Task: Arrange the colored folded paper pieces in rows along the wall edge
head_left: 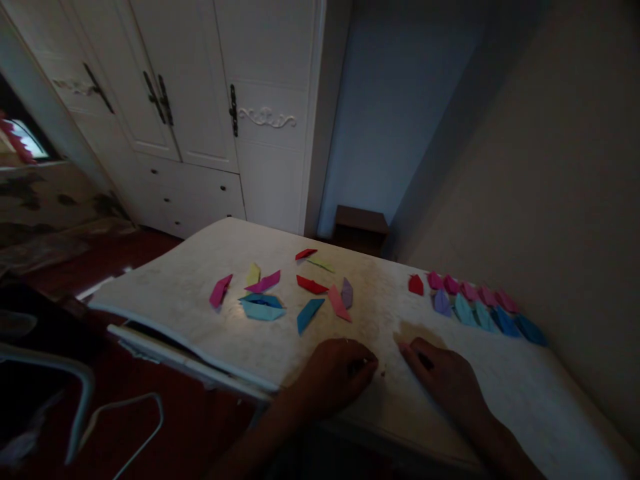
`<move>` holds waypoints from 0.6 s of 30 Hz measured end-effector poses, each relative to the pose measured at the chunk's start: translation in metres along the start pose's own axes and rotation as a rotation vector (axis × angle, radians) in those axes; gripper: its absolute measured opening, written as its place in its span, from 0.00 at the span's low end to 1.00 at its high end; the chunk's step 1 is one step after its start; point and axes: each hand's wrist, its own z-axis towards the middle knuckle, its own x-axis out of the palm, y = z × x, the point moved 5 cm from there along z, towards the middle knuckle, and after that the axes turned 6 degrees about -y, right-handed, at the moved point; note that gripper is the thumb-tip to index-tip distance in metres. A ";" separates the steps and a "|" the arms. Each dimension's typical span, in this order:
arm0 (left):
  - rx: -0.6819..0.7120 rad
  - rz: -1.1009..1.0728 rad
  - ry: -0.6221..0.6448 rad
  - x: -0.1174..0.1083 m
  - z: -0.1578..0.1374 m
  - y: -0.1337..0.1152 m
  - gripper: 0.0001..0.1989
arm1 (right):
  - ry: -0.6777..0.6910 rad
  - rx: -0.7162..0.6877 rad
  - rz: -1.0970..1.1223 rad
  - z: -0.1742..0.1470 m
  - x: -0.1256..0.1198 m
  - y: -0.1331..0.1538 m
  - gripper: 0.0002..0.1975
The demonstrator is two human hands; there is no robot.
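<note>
My left hand [335, 373] rests at the table's near edge, its fingers curled toward the thumb and no paper showing in them. Across a small gap, my right hand [447, 377] lies on the tabletop with thumb and fingers also drawn together, and nothing visible in it. Tiny dark specks [383, 372] lie between the hands. Folded paper boats are scattered beyond the left hand: a blue one [310, 315], a pink one [339, 303], a purple one [347, 293], a red one [312, 285] and a light-blue one [262, 309] among them.
Past my right hand, several paper boats stand in two rows, with a pink one [469, 291] behind and a blue one [506, 322] in front. A separate red boat [415, 285] sits left of them. White wardrobe [273, 167] behind; metal-framed chair [83, 380] at left; wall at right.
</note>
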 end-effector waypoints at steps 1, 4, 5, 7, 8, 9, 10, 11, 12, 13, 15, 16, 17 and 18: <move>0.008 0.011 -0.036 -0.005 -0.001 0.003 0.11 | 0.000 0.002 -0.014 0.000 0.000 0.000 0.28; 0.034 0.110 -0.142 -0.025 -0.002 0.011 0.10 | -0.009 0.005 -0.038 0.000 0.002 -0.001 0.27; 0.044 0.154 -0.166 -0.033 -0.003 0.013 0.10 | -0.017 0.003 -0.046 0.000 0.002 0.000 0.27; 0.058 0.240 -0.196 -0.050 -0.003 0.017 0.11 | -0.029 0.005 -0.068 -0.001 0.001 0.001 0.26; 0.059 0.277 -0.208 -0.058 -0.003 0.020 0.11 | -0.036 0.009 -0.081 -0.001 0.001 0.003 0.26; 0.055 0.311 -0.219 -0.067 -0.002 0.023 0.11 | -0.041 0.011 -0.090 -0.002 0.000 0.004 0.26; 0.045 0.337 -0.230 -0.077 -0.001 0.027 0.10 | -0.041 0.012 -0.094 -0.003 0.000 0.006 0.26; 0.029 0.358 -0.236 -0.085 0.001 0.031 0.10 | -0.038 0.011 -0.092 -0.005 0.000 0.009 0.25; 0.010 0.378 -0.239 -0.094 0.003 0.036 0.11 | -0.039 0.007 -0.087 -0.006 0.000 0.012 0.25; -0.005 0.403 -0.239 -0.102 0.005 0.041 0.11 | -0.042 0.000 -0.079 -0.007 0.000 0.015 0.25; -0.014 0.475 -0.226 -0.114 0.013 0.050 0.10 | -0.047 -0.014 -0.064 -0.010 0.001 0.020 0.25; -0.009 0.515 -0.212 -0.119 0.018 0.054 0.10 | -0.053 -0.023 -0.059 -0.011 0.001 0.023 0.25; -0.002 0.552 -0.189 -0.122 0.023 0.058 0.11 | -0.057 -0.031 -0.056 -0.012 0.001 0.024 0.25; 0.001 0.584 -0.158 -0.124 0.030 0.062 0.11 | -0.058 -0.039 -0.053 -0.013 0.002 0.026 0.25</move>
